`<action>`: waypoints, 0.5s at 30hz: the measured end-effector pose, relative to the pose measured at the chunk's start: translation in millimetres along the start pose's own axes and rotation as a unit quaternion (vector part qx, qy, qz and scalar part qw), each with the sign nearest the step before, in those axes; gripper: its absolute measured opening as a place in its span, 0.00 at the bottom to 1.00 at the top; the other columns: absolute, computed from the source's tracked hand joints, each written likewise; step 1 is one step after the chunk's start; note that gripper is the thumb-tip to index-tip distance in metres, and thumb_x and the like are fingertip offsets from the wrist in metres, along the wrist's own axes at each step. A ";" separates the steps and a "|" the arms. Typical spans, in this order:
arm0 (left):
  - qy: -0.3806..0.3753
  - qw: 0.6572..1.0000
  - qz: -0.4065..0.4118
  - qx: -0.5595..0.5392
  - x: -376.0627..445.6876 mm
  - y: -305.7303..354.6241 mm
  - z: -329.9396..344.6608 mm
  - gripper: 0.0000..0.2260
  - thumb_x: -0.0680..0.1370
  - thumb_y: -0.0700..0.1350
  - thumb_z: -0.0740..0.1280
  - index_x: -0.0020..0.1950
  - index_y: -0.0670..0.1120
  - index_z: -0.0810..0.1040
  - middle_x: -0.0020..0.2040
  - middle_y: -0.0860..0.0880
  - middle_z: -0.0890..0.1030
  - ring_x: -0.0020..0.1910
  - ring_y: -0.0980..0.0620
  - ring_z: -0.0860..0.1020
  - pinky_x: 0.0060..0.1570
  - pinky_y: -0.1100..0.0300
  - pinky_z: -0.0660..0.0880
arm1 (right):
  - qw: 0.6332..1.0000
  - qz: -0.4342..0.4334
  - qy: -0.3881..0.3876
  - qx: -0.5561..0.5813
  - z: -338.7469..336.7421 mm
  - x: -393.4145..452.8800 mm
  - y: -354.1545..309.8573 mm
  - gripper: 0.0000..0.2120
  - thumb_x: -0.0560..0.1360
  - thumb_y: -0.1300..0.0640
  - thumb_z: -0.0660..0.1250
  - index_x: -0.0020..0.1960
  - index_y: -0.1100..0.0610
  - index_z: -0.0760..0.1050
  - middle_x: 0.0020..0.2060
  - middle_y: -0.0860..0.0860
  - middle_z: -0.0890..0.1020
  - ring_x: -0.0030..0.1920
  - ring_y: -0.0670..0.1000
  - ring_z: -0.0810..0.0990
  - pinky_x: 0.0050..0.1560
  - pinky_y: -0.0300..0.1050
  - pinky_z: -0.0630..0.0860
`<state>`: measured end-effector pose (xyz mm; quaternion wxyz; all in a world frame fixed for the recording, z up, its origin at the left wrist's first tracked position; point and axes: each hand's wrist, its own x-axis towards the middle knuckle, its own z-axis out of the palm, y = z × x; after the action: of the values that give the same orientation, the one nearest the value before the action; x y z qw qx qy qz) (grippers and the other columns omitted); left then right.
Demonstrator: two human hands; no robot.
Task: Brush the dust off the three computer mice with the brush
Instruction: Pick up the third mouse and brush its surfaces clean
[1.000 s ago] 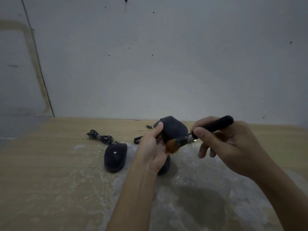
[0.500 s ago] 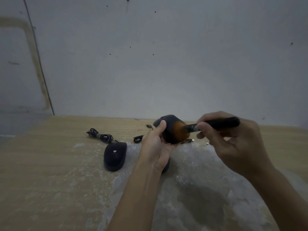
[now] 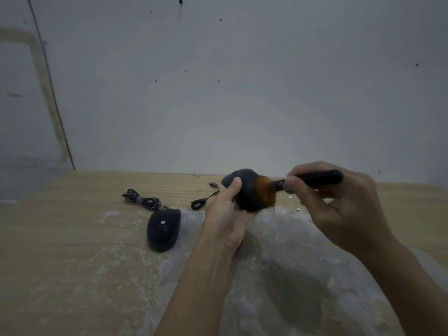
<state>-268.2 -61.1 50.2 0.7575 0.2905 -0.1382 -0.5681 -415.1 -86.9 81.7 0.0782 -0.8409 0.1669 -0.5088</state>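
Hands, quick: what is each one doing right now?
Left hand: closed around a black mouse, held up.
Right hand: closed on the brush, bristles against that mouse.

brush [image 3: 300, 184] bristles swept up onto held mouse [image 3: 244, 192]

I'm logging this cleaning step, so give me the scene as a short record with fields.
left hand: holds a black mouse off the table
right hand: grips the brush handle
bristles: pressed on the held mouse
second mouse: lies on the table, its bundled cable behind it
third mouse: barely visible under the left hand
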 end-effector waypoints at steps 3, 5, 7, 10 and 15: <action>0.003 1.000 0.013 0.012 1.7 0.8 -2.0 0.15 0.79 0.40 0.59 0.66 0.39 0.68 0.64 0.37 0.73 0.60 0.39 0.74 0.43 0.47 0.77 | 0.998 0.017 -0.055 0.037 1.6 -1.9 -1.5 0.10 0.71 0.51 0.63 0.43 0.57 0.80 0.35 0.45 0.81 0.38 0.42 0.80 0.36 0.28 0.75; 0.004 1.000 0.010 0.007 3.0 0.7 -4.4 0.17 0.79 0.40 0.59 0.67 0.38 0.67 0.66 0.37 0.72 0.62 0.39 0.73 0.44 0.46 0.76 | 0.994 0.044 -0.088 0.055 -2.0 -2.0 -1.0 0.10 0.70 0.49 0.63 0.42 0.54 0.80 0.35 0.43 0.81 0.38 0.43 0.81 0.35 0.30 0.76; -0.006 1.000 0.002 0.000 2.8 0.8 -3.9 0.16 0.80 0.40 0.58 0.67 0.38 0.67 0.67 0.36 0.71 0.63 0.38 0.73 0.47 0.44 0.75 | 0.998 0.029 -0.051 0.033 -5.7 -1.6 0.0 0.10 0.70 0.49 0.63 0.43 0.54 0.79 0.35 0.42 0.81 0.39 0.43 0.81 0.36 0.29 0.76; -0.015 1.000 0.003 -0.001 2.7 3.0 -3.0 0.15 0.80 0.40 0.58 0.66 0.38 0.67 0.66 0.36 0.72 0.63 0.38 0.73 0.47 0.44 0.75 | 0.999 -0.006 -0.027 0.016 -1.8 -0.6 -0.9 0.10 0.71 0.52 0.64 0.43 0.58 0.79 0.36 0.43 0.79 0.40 0.42 0.80 0.37 0.28 0.76; -0.030 1.000 -0.006 -0.003 4.8 4.2 -9.8 0.17 0.79 0.40 0.59 0.68 0.38 0.66 0.67 0.37 0.71 0.64 0.39 0.72 0.49 0.43 0.76 | 0.999 0.018 -0.050 0.011 -6.5 -1.2 4.3 0.08 0.70 0.51 0.65 0.42 0.55 0.79 0.34 0.43 0.80 0.38 0.41 0.80 0.35 0.28 0.75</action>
<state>-258.1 -62.1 44.4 0.7505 0.2718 -0.1581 -0.5813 -422.2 -90.2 82.5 0.1052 -0.8612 0.1725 -0.4664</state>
